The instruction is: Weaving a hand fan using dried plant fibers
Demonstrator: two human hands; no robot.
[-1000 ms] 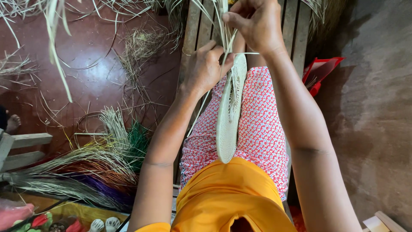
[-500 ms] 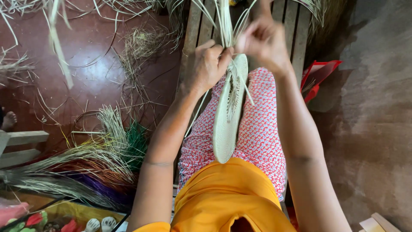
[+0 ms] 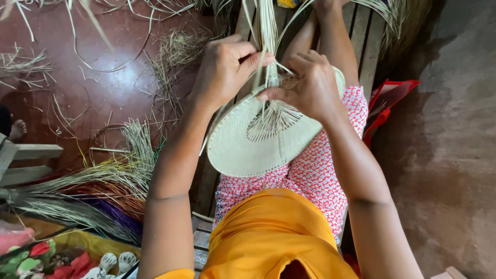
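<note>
A round, pale woven straw disc [image 3: 248, 144] lies tilted over my lap, its flat face turned up toward the camera. Loose straw strands [image 3: 266, 31] stick out from its far edge. My left hand [image 3: 225, 67] pinches those strands near the disc's rim. My right hand [image 3: 307, 85] grips the far edge of the disc, fingers curled over the weave. I sit on a slatted wooden bench [image 3: 368, 36] in red patterned shorts and an orange top.
Bundles of natural, green, purple and orange straw [image 3: 98, 191] lie on the red floor at the left. Loose straw scraps [image 3: 175, 51] litter the floor. A red bag [image 3: 385, 101] rests to the right of the bench. Another person's foot [image 3: 15, 129] shows at the left edge.
The disc was edge-on along my thigh; now it is turned flat, face up. Both hands have shifted left and lower onto its far rim.
</note>
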